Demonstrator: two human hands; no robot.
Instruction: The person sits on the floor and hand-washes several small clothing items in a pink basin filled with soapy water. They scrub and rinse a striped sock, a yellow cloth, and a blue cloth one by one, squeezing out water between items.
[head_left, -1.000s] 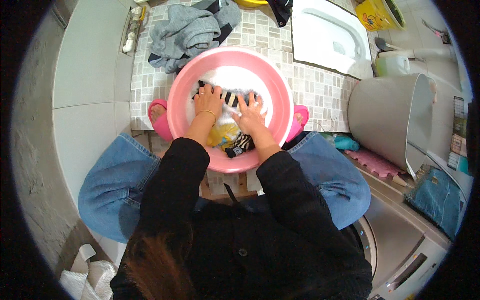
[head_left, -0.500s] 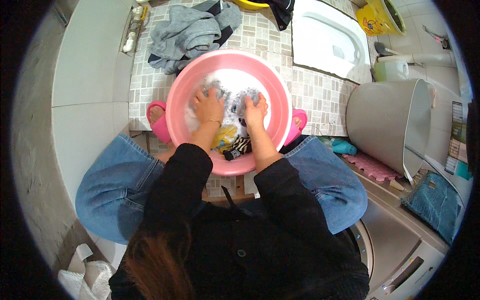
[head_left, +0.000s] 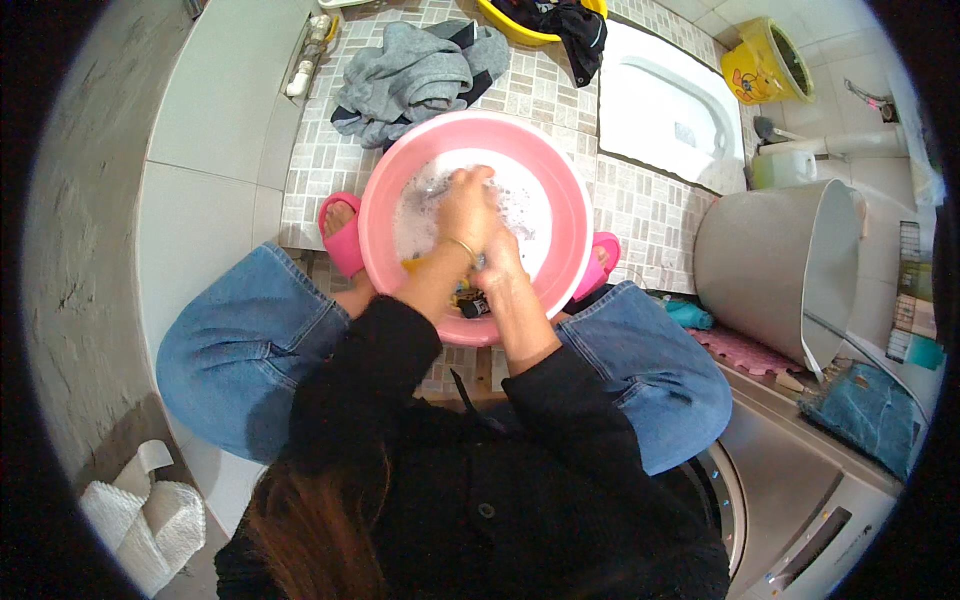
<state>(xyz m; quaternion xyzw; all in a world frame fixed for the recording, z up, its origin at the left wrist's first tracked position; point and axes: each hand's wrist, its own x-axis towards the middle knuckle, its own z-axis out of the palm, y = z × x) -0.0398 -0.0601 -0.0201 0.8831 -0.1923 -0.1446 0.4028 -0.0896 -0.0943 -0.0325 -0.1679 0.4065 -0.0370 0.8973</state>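
In front of me a pink basin (head_left: 574,235), with white suds (head_left: 528,212) over its water, stands between my feet. My left hand (head_left: 467,208) is down in the suds, crossing over my right hand, with its fingers partly visible, bent and a little blurred. Close against it lies my right hand (head_left: 502,258), whose fingers are hidden beneath the left. Whatever is between the two hands cannot be made out. By my wrists, on the basin's near side, show a yellow cloth (head_left: 412,265) and a dark patterned cloth (head_left: 473,305), both partly covered by my forearms.
A grey garment (head_left: 405,75) lies on the tiles beyond the basin. Farther back, a yellow basin (head_left: 518,32) holds dark clothing (head_left: 578,40). To the right are a squat toilet (head_left: 665,100), a yellow bucket (head_left: 750,75), a large grey bin (head_left: 755,265) and a washing machine (head_left: 780,465).
My hands were apart with fingers spread in the suds; now they are together, left over right. The view has shifted slightly, and the striped cloth is now mostly covered.
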